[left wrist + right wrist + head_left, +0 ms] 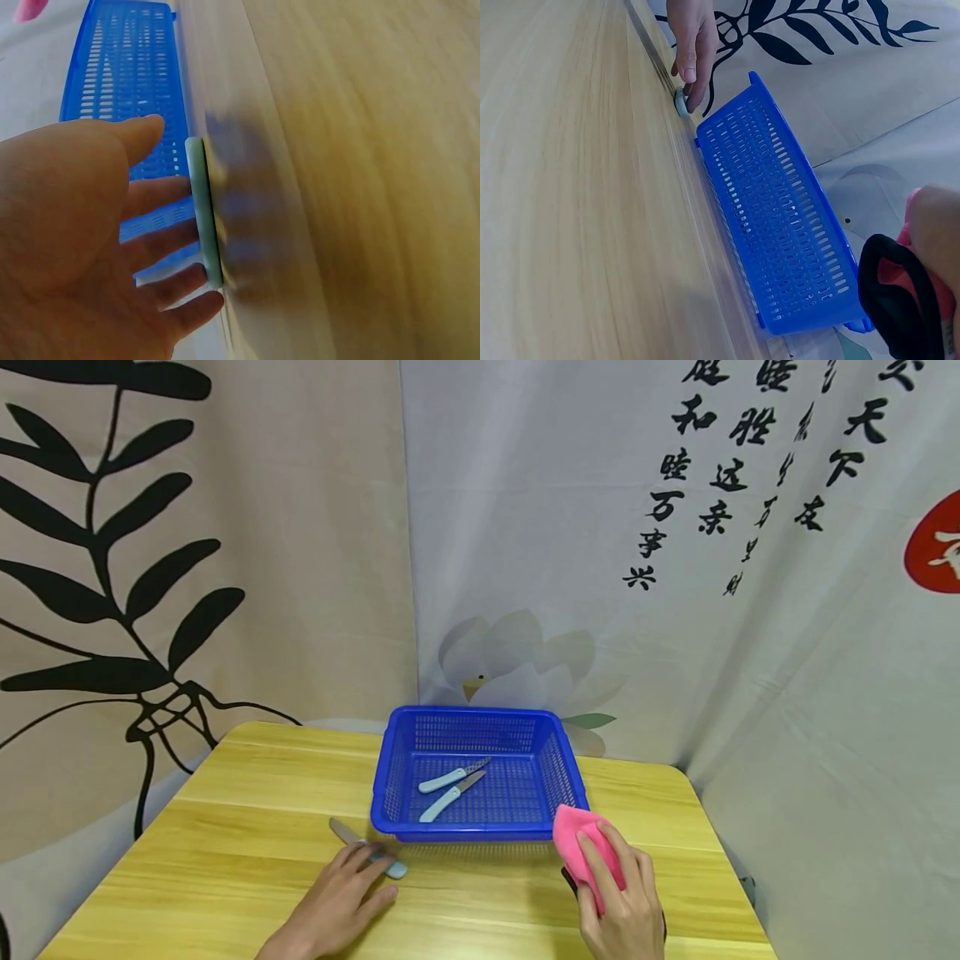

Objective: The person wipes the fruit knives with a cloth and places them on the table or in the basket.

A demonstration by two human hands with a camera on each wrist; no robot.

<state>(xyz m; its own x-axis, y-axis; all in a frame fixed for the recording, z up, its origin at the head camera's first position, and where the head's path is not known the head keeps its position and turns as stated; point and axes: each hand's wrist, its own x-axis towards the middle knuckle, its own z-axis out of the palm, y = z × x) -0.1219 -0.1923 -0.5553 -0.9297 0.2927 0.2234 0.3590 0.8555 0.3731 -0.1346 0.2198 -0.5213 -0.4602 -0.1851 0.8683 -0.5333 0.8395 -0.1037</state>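
Observation:
A small knife (397, 869) with a pale blue-green handle lies on the table, in front of the basket's left corner. My left hand (341, 893) reaches over it, fingertips at the handle and thumb apart. In the left wrist view, its nearly straight fingers meet the knife's handle (201, 214). My right hand (624, 902) grips a pink cloth (581, 843) by the basket's front right corner. Along with the cloth is a black looped part (892, 300), like a handle; the rest of it is hidden.
A blue plastic basket (480, 836) stands at the back of the wooden table (247, 827). Inside lie two small knives, a patterned-blade knife (442, 781) and a plain-blade knife (440, 804). Behind hangs a printed curtain (322, 568) with leaves and writing.

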